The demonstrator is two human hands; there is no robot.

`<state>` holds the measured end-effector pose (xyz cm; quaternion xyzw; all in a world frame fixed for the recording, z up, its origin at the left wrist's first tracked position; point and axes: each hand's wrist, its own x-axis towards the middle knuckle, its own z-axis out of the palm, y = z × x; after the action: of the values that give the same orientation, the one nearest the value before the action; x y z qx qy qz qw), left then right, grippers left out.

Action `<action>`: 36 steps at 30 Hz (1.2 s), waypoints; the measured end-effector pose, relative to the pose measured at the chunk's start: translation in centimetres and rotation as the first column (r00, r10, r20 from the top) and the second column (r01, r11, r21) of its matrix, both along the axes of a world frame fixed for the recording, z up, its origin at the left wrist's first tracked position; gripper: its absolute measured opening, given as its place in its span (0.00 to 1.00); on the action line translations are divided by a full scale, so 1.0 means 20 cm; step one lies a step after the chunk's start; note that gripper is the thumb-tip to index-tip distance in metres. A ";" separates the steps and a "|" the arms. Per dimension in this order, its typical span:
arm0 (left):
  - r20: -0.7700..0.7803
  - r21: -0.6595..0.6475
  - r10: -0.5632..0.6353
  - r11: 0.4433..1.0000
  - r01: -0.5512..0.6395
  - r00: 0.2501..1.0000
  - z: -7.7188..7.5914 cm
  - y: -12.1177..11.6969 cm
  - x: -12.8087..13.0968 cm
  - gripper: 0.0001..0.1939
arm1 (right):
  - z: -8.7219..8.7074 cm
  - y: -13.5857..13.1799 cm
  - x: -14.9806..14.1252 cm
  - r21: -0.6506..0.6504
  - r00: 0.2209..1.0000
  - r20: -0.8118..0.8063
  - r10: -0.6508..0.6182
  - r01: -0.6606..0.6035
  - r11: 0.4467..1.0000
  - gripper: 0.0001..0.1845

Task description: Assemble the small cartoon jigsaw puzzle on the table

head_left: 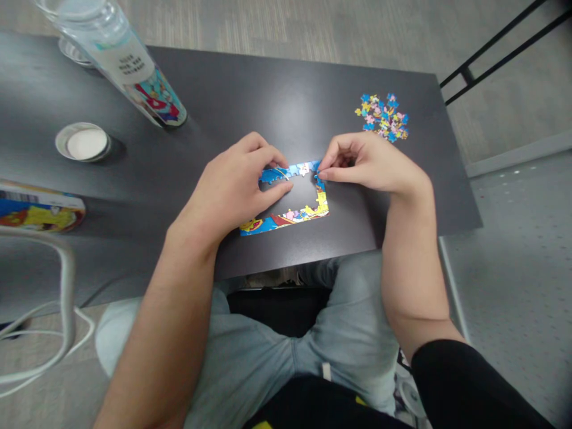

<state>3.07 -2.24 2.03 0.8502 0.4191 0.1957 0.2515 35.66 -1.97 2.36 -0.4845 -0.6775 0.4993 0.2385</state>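
Note:
On the dark table lies a jigsaw puzzle border (322, 204) of joined pieces, with bare tabletop inside it. My left hand (241, 179) rests over the border's left side, which it hides. Its fingertips touch the upper strip, and the thumb lies apart from them over the inner gap. At the upper right corner, my right hand (369, 161) has thumb and index finger pinched on a blue puzzle piece (317, 174), mostly covered by the fingertips. Beyond that hand sits a heap of loose puzzle pieces (383, 116), partly hidden behind the knuckles.
A clear cylindrical container (134, 71) with a printed label stands at the table's back left. Near it are a round lid or cup (84, 142) and another printed container (40, 205). A white tube frame (67, 286) and cable are at lower left. The table (250, 89) ends close to my lap.

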 end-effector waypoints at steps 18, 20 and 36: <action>0.013 0.070 -0.031 0.997 0.030 0.999 -0.02 -0.01 0.01 0.14 | 0.00 0.00 0.02 0.023 1.000 0.026 -0.001 0.001 1.000 0.30; 0.000 0.074 -0.079 0.994 0.078 0.997 -0.02 -0.02 0.02 0.17 | 0.00 -0.01 0.02 0.018 1.000 0.015 -0.002 0.002 1.000 0.30; -0.029 0.092 -0.125 0.988 0.127 0.992 -0.06 -0.02 0.03 0.20 | -0.02 0.01 0.03 0.053 1.000 0.003 -0.017 0.017 0.998 0.32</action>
<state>3.75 -2.65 0.87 0.8880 0.3579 0.1890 0.2182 36.21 -1.78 1.96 -0.4845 -0.6868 0.4784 0.2541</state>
